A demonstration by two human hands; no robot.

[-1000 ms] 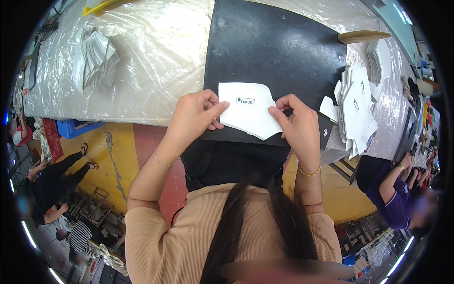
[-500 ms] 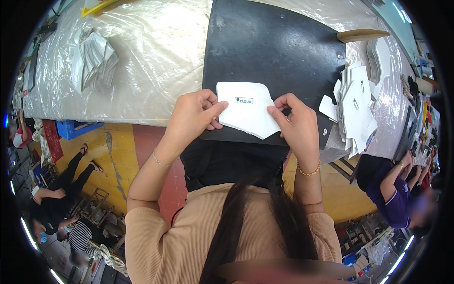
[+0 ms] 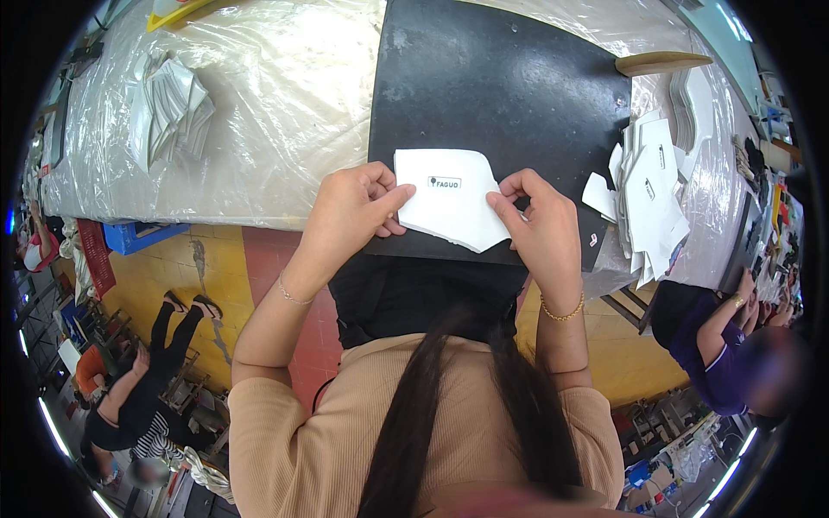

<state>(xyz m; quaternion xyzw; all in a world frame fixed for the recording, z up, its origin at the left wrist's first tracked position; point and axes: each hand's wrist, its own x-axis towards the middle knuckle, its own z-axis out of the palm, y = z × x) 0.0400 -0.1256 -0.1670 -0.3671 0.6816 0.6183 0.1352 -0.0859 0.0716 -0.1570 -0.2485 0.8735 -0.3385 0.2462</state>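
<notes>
A flat white cut piece [image 3: 449,207] with a small dark printed label lies over the near edge of a black board [image 3: 484,104]. My left hand [image 3: 367,200] pinches its left edge between thumb and fingers. At its right edge, my right hand [image 3: 540,216] grips the piece the same way, thumb on top. The piece is held roughly level, its label facing up. To the right of my right hand is a loose pile of similar white pieces [image 3: 649,194], some showing the same kind of label.
A wooden tool [image 3: 663,64] lies at the board's far right corner. Behind the pile is a stack of curved white pieces [image 3: 691,112]. More stacked white pieces [image 3: 171,112] sit on the plastic-covered table [image 3: 285,112] at left. Other people are at left and right.
My hands and the white piece stay nearly still. In the background at left, a person in dark clothes has moved along the floor; a person in purple at right has shifted slightly.
</notes>
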